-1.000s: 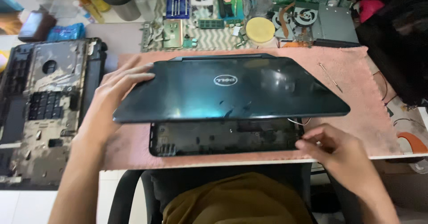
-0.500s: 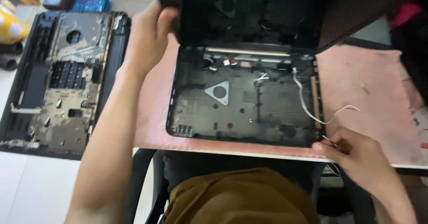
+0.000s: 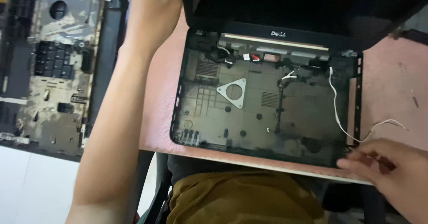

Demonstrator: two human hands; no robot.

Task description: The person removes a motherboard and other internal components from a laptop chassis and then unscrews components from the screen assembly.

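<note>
Left hand [image 3: 154, 10] lifts lid [image 3: 312, 5]; gutted laptop base [image 3: 267, 112] holds wires [image 3: 339, 103].

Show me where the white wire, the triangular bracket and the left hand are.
white wire [image 3: 335, 100]: head view, its middle stretch.
triangular bracket [image 3: 232, 91]: head view, its rim.
left hand [image 3: 154, 10]: head view, back of the hand.

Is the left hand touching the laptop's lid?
Touching. The head view shows the left hand gripping the left edge of the raised lid, fingers wrapped onto it with no gap.

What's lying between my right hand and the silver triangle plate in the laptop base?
In the head view, a thin white wire crosses the black base floor.
</note>
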